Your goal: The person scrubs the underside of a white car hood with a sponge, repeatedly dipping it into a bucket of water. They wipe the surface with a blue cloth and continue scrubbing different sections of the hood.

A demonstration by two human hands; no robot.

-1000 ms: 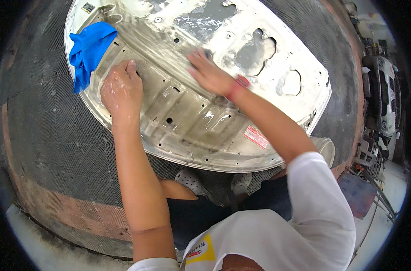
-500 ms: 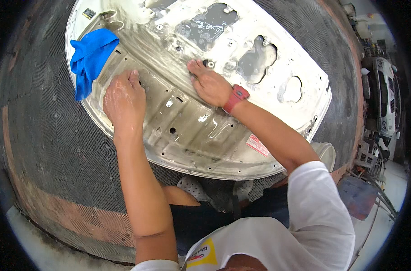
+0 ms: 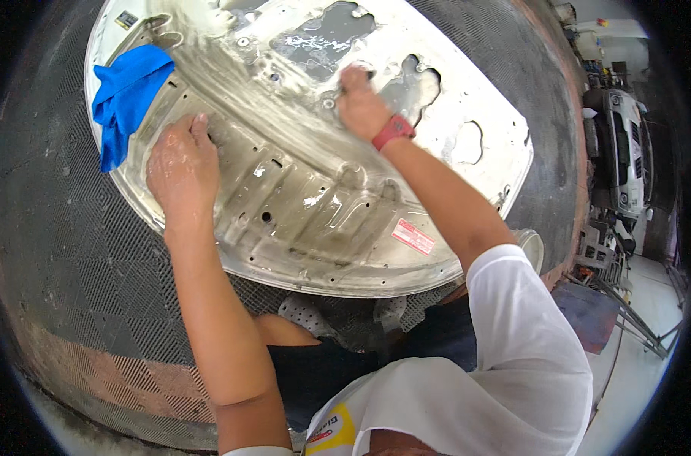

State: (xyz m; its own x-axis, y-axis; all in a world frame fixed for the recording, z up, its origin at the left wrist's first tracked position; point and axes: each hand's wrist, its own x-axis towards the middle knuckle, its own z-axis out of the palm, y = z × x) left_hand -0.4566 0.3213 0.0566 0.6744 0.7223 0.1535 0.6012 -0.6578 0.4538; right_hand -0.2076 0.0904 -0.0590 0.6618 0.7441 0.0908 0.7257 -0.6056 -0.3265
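Note:
A large off-white car body panel (image 3: 300, 163), probably a trunk lid or hood, lies inner side up before me, wet and smeared grey. My left hand (image 3: 182, 163) rests on its left part, fingers curled under and thumb pointing away; what is under the fingers is hidden. Right of centre, my right hand (image 3: 363, 105) works over the panel's cut-out area, fingers closed and blurred. A small dark bit shows at its fingertips; its kind cannot be made out. A blue cloth (image 3: 131, 95) lies crumpled on the panel's left edge, beyond my left hand.
The panel has large openings (image 3: 326, 42), and a red-and-white label (image 3: 413, 236) sits near its front edge. A translucent round container (image 3: 529, 249) stands by the right rim. Ribbed grey mats (image 3: 64, 251) cover the floor. A white vehicle (image 3: 627, 152) is at far right.
My right hand has moved away from me and slightly right across the panel, off the grooved strip. My left hand keeps its place on the panel. The whole view has shifted a little.

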